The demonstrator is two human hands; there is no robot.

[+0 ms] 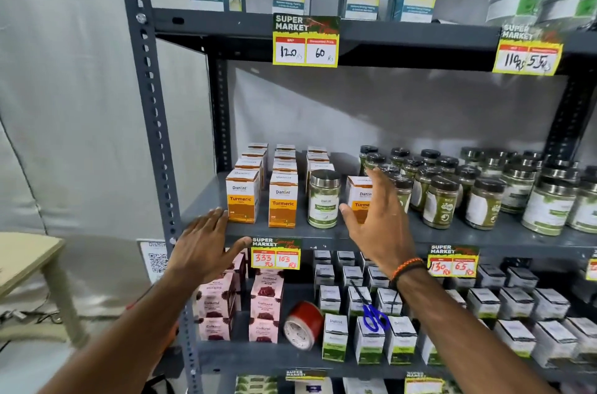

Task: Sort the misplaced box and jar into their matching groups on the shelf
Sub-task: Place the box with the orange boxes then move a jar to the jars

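The right hand point(379, 225) is spread, grip released, grasping nothing; just behind its palm stands the misplaced Turmeric box point(359, 196), partly hidden, beside the black-lidded jars point(442, 199) further right; just left of its thumb stands the steel-lidded jar point(324, 198), in the front row of Turmeric boxes point(261, 196); the left hand point(202, 248) hovers flat, grip released, at the shelf edge point(284, 232).
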